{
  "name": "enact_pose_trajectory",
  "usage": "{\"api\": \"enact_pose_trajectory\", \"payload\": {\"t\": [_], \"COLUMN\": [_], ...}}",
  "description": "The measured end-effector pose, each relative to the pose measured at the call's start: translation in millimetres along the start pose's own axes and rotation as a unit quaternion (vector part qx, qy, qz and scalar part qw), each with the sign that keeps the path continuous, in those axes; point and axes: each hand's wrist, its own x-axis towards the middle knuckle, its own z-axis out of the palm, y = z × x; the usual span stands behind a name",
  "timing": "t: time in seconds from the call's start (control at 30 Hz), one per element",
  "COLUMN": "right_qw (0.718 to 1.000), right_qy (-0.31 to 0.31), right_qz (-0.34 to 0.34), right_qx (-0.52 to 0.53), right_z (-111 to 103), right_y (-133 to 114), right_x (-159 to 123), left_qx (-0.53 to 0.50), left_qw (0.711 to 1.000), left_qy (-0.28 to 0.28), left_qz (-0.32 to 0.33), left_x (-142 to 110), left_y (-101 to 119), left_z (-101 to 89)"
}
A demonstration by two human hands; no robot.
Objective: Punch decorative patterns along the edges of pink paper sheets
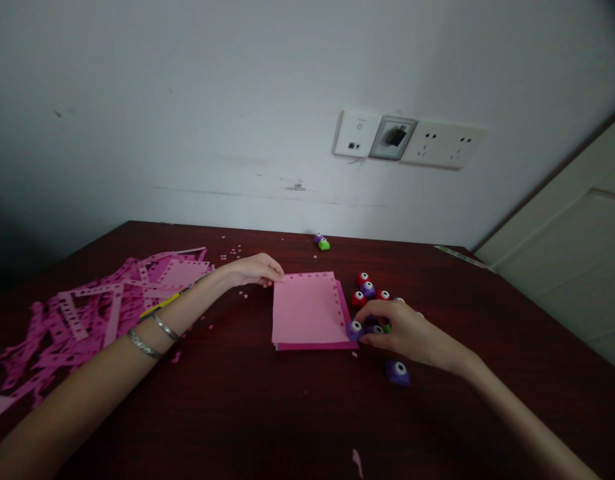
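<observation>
Taking the pink sheet (307, 310) as the centre of the dial, one pale square lies on top, with at least one darker pink sheet (315, 347) showing beneath it towards 3 and 6 o'clock. Two edges of the pale one carry rows of small punched marks, at 12 and at 3 o'clock, too small to count surely. Two hands are at work: the left hand (260, 270), at 10 o'clock, has its fingers drawn together at the corner, though I cannot tell whether they pinch or merely press; the right hand (395, 327), at 4 o'clock, grips one purple punch (356, 329) between thumb and fingers, against the sheet's edge. Three red punches (358, 300) and one purple punch among them sit at 2 o'clock; several more lie partly hidden around the right hand, their number unclear. One loose purple punch (398, 373) rests at 4 o'clock, nearer the wearer. Two others, one purple and one green punch (324, 245), stand together at 12 o'clock by the wall (212, 120). Towards 9 o'clock spreads one heap of pink strips (115, 313), uncountable, many perforated. Two bracelets (142, 344) circle the left wrist. One black plug (396, 137) shows at 1 o'clock, high on the wall.
</observation>
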Motion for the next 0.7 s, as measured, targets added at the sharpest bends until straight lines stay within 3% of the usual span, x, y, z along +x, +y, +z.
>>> {"api": "enact_pose_trajectory", "payload": {"t": [0.7], "right_qw": [1.000], "right_qy": [-0.001], "right_qz": [-0.007], "right_qx": [0.013], "right_z": [1.4], "right_y": [-2.5], "right_x": [0.3], "left_qx": [-0.002], "left_qw": [1.000], "left_qy": [0.003], "left_qz": [-0.003], "left_x": [0.1], "left_y": [-0.8], "left_z": [3.8]}}
